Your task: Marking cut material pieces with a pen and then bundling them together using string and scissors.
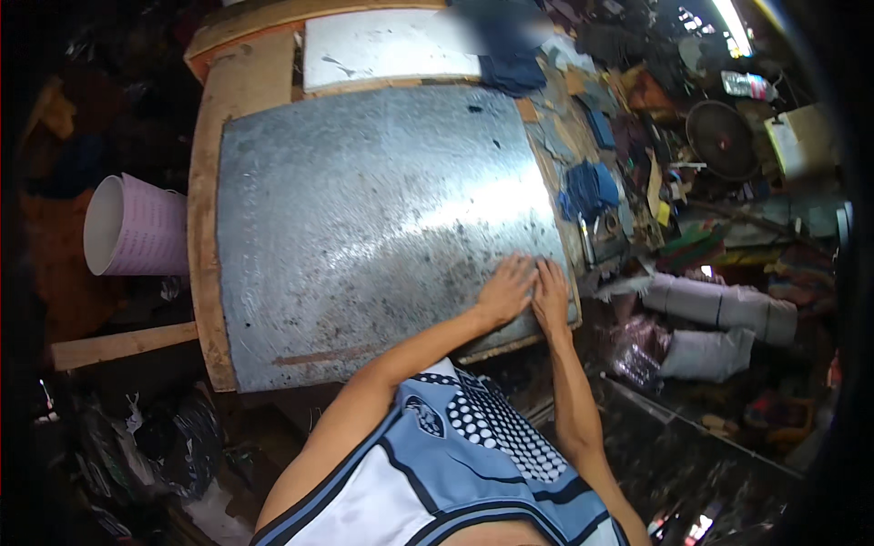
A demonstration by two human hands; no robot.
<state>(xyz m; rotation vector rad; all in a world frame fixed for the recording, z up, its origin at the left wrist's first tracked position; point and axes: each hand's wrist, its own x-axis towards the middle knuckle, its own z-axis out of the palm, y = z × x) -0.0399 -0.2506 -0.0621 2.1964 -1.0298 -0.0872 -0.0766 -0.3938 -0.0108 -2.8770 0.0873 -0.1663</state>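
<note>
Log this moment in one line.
left hand: metal sheet, right side | right hand: beside left hand | pink cylinder: left of sheet

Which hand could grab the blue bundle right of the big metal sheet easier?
Probably the right hand: over the metal sheet, it is nearer the blue bundle; the left hand is farther left.
</note>
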